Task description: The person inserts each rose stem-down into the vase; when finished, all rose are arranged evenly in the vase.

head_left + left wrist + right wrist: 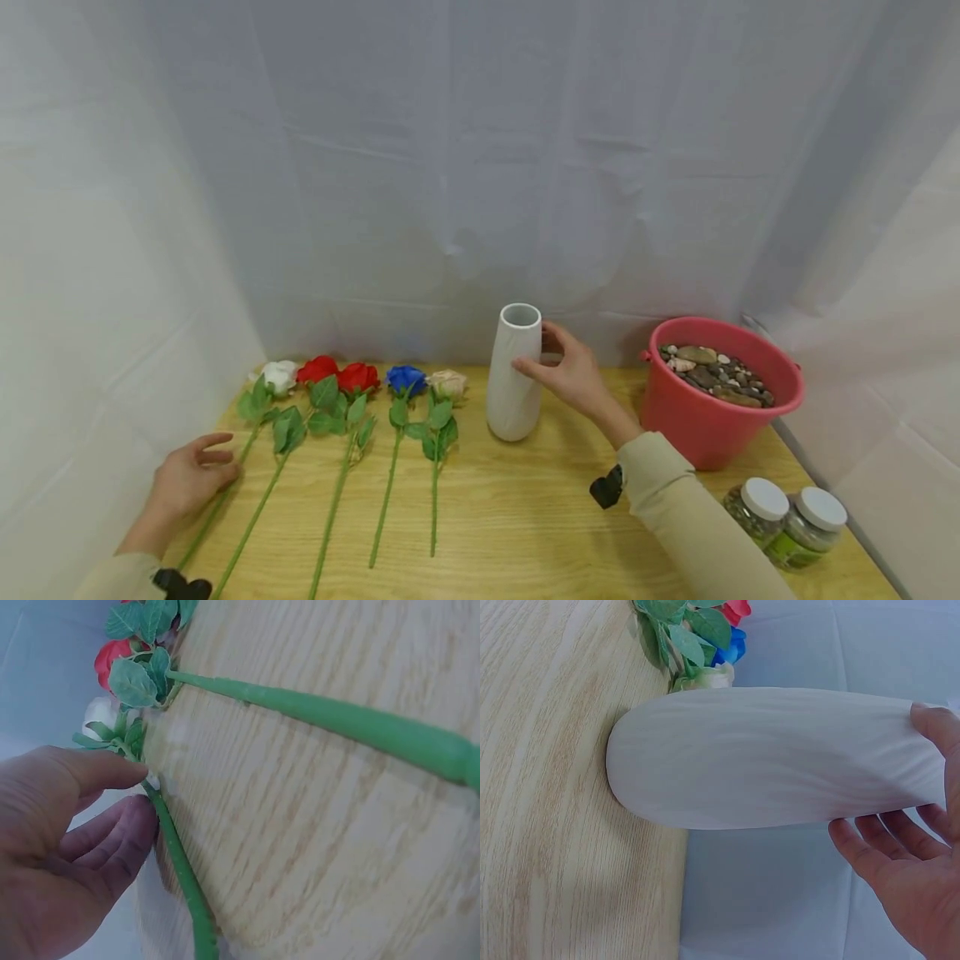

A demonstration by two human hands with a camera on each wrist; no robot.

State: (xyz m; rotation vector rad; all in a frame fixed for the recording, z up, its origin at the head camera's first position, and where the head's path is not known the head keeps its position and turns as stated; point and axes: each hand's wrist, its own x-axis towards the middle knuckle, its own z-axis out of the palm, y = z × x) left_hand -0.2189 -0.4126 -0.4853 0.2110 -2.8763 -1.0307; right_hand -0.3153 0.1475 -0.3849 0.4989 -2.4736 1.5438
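A tall white vase stands upright on the wooden table. My right hand holds it near the top, thumb on one side and fingers on the other, as the right wrist view also shows on the vase. At the far left, my left hand is beside the stem of a white rose. In the left wrist view, thumb and fingers are parted close by that green stem; whether they touch it is hard to tell.
Two red roses, a blue rose and a cream rose lie in a row, stems toward me. A red bucket of stones stands at right, with two white-lidded jars in front. White curtains enclose the table.
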